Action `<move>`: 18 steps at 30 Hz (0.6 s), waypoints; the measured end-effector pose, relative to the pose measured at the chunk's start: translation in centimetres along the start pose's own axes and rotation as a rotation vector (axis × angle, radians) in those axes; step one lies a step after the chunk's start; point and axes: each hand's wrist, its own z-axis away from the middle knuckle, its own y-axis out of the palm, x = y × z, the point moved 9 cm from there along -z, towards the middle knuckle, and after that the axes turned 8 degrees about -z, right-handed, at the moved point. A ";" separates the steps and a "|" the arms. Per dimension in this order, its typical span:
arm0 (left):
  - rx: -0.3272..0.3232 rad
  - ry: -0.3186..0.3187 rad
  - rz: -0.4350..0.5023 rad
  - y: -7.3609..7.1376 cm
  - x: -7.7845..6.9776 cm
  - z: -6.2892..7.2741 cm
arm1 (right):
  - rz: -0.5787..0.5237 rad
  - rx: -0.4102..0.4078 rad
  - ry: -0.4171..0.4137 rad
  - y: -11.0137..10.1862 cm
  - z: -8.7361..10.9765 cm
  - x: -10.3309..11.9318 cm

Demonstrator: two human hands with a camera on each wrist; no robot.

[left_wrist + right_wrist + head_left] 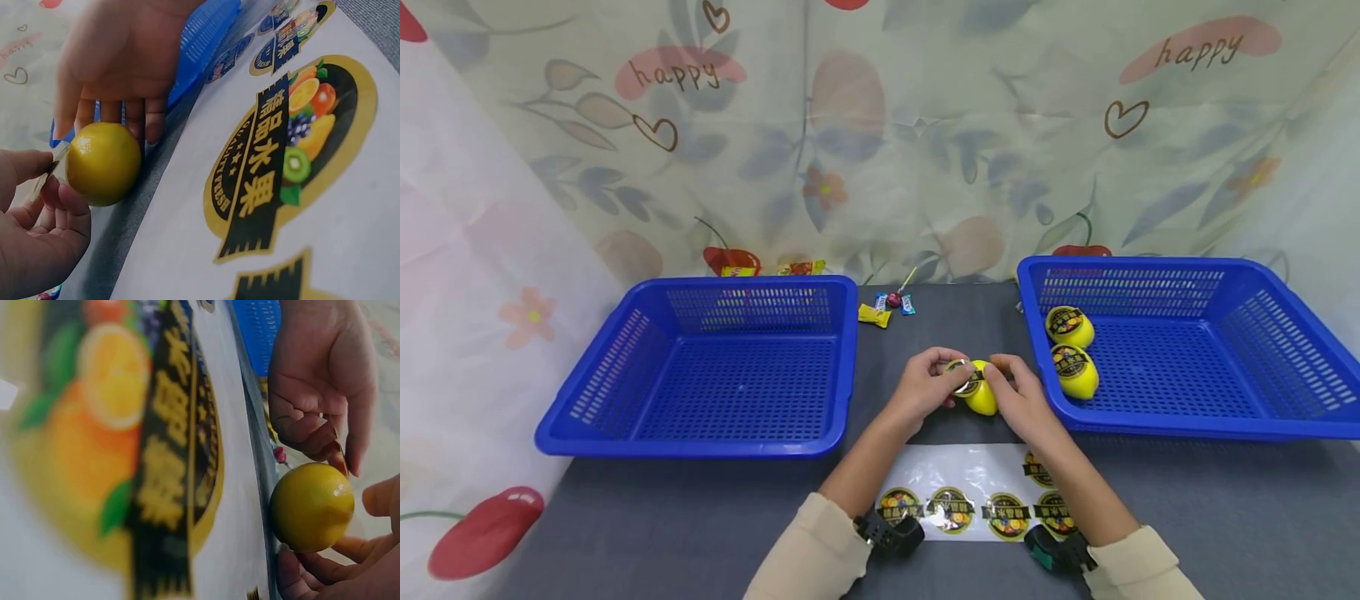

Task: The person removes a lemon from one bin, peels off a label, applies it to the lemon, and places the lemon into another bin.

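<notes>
My left hand [925, 385] pinches a round black-and-gold fruit label sticker [54, 167] between thumb and fingers. My right hand [1021, 398] holds a yellow lemon [982, 402], with its fingers around the far side and underneath. The sticker overlaps the lemon's upper left in the head view, and its edge is right at the lemon's skin in the left wrist view. Below both hands lies a white sticker sheet [925, 467] bearing several matching labels [951, 509].
A blue basket [842, 367] stands on the left. In the right blue basket [1195, 429], two labelled lemons [1070, 327] sit against the left wall. Small wrapped candies [875, 315] and a lollipop [894, 298] lie behind the hands. A patterned curtain [917, 167] hangs at the back.
</notes>
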 end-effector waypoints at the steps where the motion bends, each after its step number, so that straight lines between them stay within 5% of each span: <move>1: 0.000 0.000 -0.002 0.0 0.0 0.0 | -0.006 -0.006 0.005 0.0 -0.2 -0.1; 18: -0.003 -0.002 -0.036 0.2 0.1 -0.4 | 0.028 -0.045 0.011 0.4 -1.1 -0.1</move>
